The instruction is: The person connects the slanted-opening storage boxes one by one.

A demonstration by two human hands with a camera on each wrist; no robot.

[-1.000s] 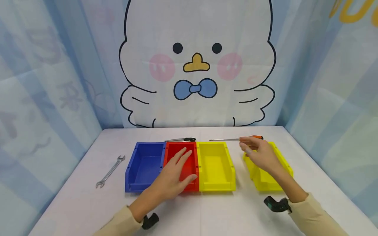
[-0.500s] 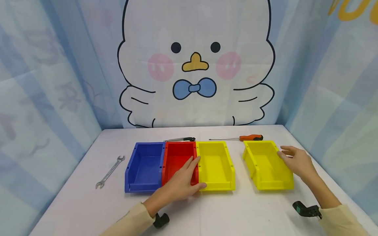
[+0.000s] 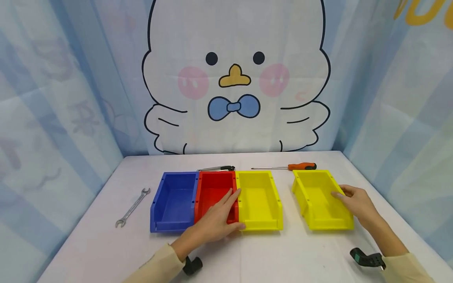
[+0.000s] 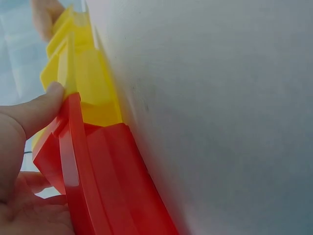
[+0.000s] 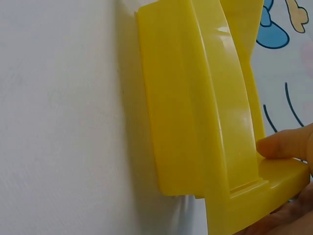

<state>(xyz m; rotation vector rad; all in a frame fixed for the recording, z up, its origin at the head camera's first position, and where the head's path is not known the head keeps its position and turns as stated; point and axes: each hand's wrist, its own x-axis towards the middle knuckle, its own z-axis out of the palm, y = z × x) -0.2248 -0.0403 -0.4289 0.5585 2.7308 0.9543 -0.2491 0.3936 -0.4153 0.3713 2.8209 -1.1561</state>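
On the right, a separate yellow bin (image 3: 318, 196) sits slightly askew. My right hand (image 3: 357, 200) pinches its right wall, thumb inside and fingers outside; the right wrist view shows the thumb (image 5: 281, 145) on that wall. My left hand (image 3: 217, 220) lies over the red bin (image 3: 209, 188), fairly straight fingers reaching to where it meets the middle yellow bin (image 3: 256, 192). In the left wrist view the thumb (image 4: 49, 103) touches the front corner at that seam. A blue bin (image 3: 175, 196) adjoins the red one's left side.
A silver open-ended wrench (image 3: 132, 208) lies at the left. Behind the bins are an orange-handled screwdriver (image 3: 301, 166) and a black-and-silver tool (image 3: 221, 168), partly hidden by the red bin. A gap separates the two yellow bins. A printed curtain (image 3: 235, 129) stands behind the table.
My right hand has come from above the right bin's far left corner to its right wall and now grips it. My left hand has shifted right, to the red-yellow seam.
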